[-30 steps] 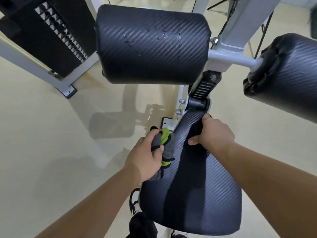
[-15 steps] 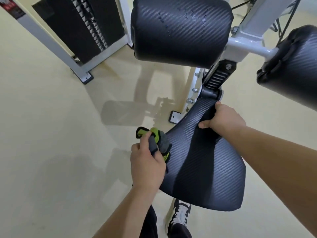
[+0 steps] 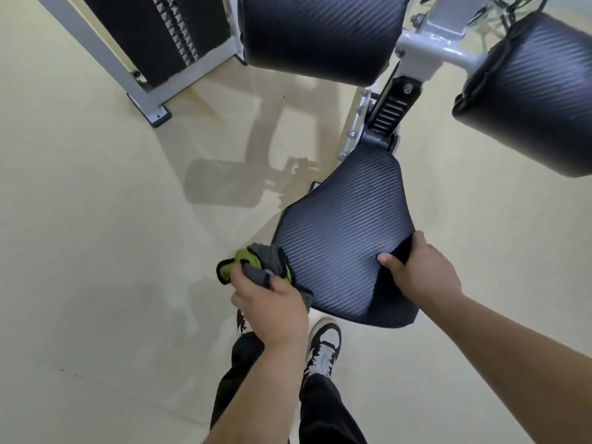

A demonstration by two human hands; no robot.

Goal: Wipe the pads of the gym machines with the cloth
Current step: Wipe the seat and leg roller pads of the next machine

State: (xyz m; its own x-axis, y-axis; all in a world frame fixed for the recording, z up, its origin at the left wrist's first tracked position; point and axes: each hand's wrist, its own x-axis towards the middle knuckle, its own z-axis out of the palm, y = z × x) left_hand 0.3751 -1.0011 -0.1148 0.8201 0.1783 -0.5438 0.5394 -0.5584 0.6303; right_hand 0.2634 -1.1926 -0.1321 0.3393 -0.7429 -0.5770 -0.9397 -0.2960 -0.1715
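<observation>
seat pad [image 3: 346,225]: black carbon-weave vinyl, tilted, narrow end up at the hinge [image 3: 379,141], wide end low.
cloth [image 3: 256,261]: grey and lime green, bunched in the left hand [image 3: 269,302], touching the seat pad's left edge near its wide end.
near roller pad [image 3: 320,33]: black cylinder on the white crossbar [image 3: 448,54].
far roller pad [image 3: 538,91]: black cylinder on the crossbar's other end.

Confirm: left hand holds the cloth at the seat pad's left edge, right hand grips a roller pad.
Wrong: the right hand grips the seat pad at its right edge, as the head view shows. The left hand holds the cloth as stated.
</observation>
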